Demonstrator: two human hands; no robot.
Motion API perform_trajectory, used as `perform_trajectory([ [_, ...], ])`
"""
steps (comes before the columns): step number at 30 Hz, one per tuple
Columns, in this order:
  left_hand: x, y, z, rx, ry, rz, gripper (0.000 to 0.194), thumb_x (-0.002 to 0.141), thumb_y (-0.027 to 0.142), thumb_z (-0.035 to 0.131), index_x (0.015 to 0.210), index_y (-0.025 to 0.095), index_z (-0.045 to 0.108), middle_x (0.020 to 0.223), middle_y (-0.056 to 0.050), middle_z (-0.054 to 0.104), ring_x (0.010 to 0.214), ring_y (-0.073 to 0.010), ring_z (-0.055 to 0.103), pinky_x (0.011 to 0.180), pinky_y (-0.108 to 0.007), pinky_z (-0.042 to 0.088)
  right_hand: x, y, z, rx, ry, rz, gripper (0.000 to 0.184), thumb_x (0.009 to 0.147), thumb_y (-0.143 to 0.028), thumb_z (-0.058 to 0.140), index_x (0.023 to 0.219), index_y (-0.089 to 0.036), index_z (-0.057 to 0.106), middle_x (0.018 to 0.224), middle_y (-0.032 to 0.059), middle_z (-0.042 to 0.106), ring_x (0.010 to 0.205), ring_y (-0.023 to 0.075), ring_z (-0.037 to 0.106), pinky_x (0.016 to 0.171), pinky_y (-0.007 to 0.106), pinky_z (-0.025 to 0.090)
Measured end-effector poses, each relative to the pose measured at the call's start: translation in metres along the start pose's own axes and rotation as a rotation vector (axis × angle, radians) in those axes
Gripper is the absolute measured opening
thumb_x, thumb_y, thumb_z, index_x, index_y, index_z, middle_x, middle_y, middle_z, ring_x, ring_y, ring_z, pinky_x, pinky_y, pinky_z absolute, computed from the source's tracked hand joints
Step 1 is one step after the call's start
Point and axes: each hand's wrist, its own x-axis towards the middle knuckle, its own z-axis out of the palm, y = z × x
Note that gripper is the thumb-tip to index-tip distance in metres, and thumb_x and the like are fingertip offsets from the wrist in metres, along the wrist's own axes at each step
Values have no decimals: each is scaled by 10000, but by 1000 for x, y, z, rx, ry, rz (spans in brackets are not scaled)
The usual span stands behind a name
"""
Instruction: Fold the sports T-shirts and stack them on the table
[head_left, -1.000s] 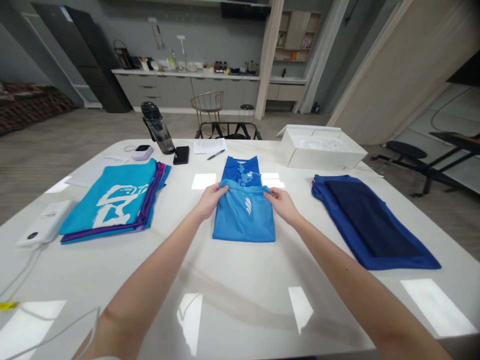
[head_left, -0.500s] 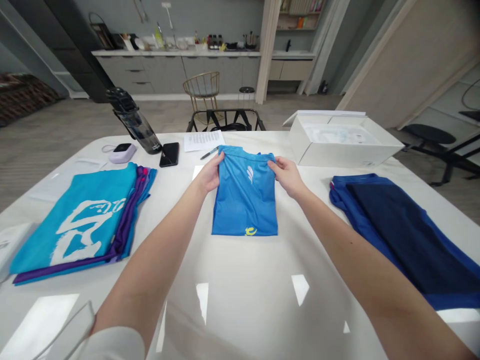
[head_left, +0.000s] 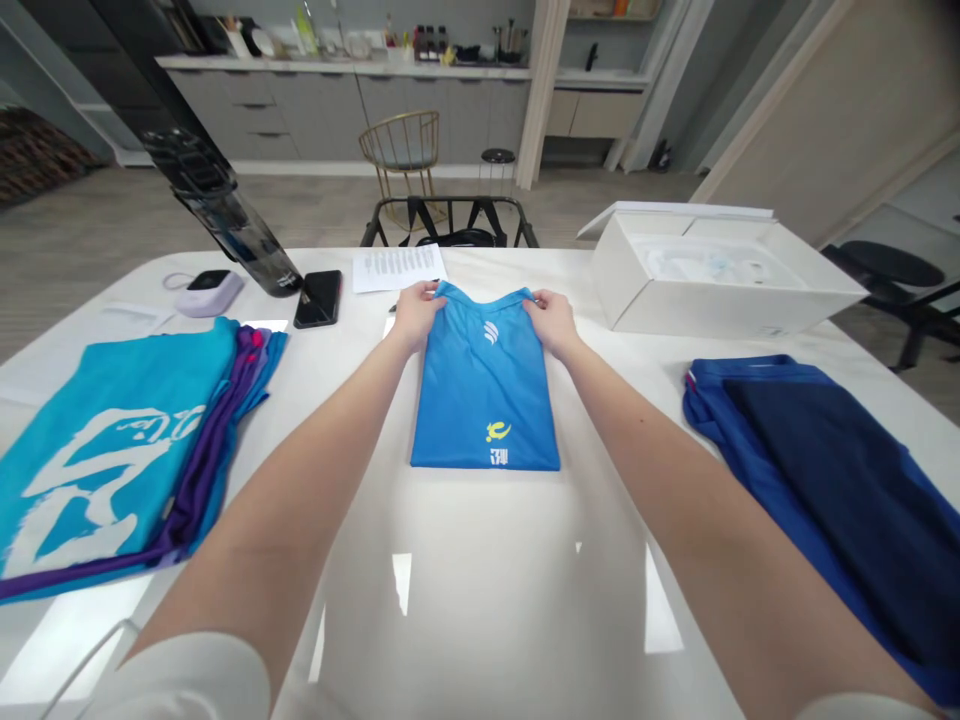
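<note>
A folded blue T-shirt [head_left: 480, 380] lies in the middle of the white table [head_left: 480, 580], its neckline at the far side. White and yellow prints show on its front, and its straight folded edge faces me. My left hand [head_left: 417, 312] pinches the far left corner by the collar. At the far right corner, my right hand [head_left: 553, 318] pinches the fabric between thumb and fingers. The shirt looks flat and mostly smooth between them.
Left sits a stack of folded turquoise and purple shirts [head_left: 127, 430]; right, folded navy and blue clothes [head_left: 817, 470]. Farther back are a water bottle [head_left: 240, 235], phone [head_left: 318, 299], lilac device [head_left: 208, 294], printed paper [head_left: 397, 268] and open white box [head_left: 727, 290].
The shirt's far edge has been spread flatter, so the curved neckline shows. More of the print near its front edge is visible. The camera view has shifted and tilted down slightly.
</note>
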Motion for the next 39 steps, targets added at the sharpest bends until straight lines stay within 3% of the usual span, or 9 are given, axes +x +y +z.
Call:
perform_trajectory([
  [3, 0, 6, 3, 159, 58, 143, 480, 780, 132, 658, 1260, 138, 634, 1146, -134, 702, 1080, -273, 674, 1021, -440, 488, -1, -9, 1, -103, 16, -35, 349, 940, -332, 500, 1163, -127, 673, 994, 118, 695, 910, 253, 629, 893, 389, 493],
  [5, -10, 7, 8, 347, 86, 258, 581, 815, 113, 621, 1390, 149, 547, 1375, -173, 592, 1307, -301, 544, 1156, -465, 360, -8, -16, 3, -238, 59, -17, 437, 942, -306, 493, 1315, -102, 595, 1240, 196, 631, 1112, 324, 590, 970, 469, 469],
  [8, -35, 5, 20, 592, -109, 429, 548, 900, 139, 528, 1448, 150, 506, 1545, -177, 439, 1459, -308, 369, 1235, -495, 207, -29, -28, 14, -391, 67, -158, 521, 974, -266, 421, 1469, -107, 457, 1521, 213, 423, 1380, 366, 402, 1100, 564, 362],
  [10, -53, 0, 29, 714, -258, 437, 500, 954, 188, 464, 1449, 145, 517, 1564, -180, 422, 1472, -329, 347, 1231, -547, 178, -45, -35, 23, -430, -54, -285, 512, 1009, -256, 335, 1501, -148, 432, 1586, 154, 365, 1448, 324, 331, 1167, 571, 283],
  [14, -79, -8, 33, 903, -324, 350, 532, 1013, 320, 385, 1508, 144, 470, 1598, -172, 374, 1504, -348, 288, 1227, -579, 124, -72, -38, 38, -502, -268, -272, 535, 1058, -366, 243, 1544, -200, 393, 1614, 90, 347, 1493, 286, 277, 1224, 583, 166],
  [22, -116, -9, 8, 983, -337, 337, 650, 997, 568, 374, 1553, 233, 410, 1637, -115, 311, 1534, -327, 215, 1234, -560, 101, -107, -35, 23, -594, -292, -131, 625, 1044, -571, 209, 1606, -301, 250, 1669, 45, 202, 1536, 322, 156, 1199, 686, 66],
  [30, -187, 0, 7, 1228, -261, 199, 649, 1038, 500, 204, 1601, 190, 300, 1672, -101, 214, 1548, -295, 176, 1252, -547, 76, -173, -41, 4, -653, -244, -154, 614, 1041, -578, 225, 1613, -359, 172, 1687, 11, 109, 1542, 309, 125, 1169, 733, 95],
  [39, -260, -2, -11, 1227, -227, 307, 661, 1036, 535, 196, 1586, 197, 339, 1667, -108, 234, 1543, -290, 199, 1241, -547, 147, -231, -42, -19, -661, -300, -178, 581, 1050, -567, 204, 1592, -365, 263, 1674, 10, 184, 1542, 301, 140, 1184, 700, 91],
])
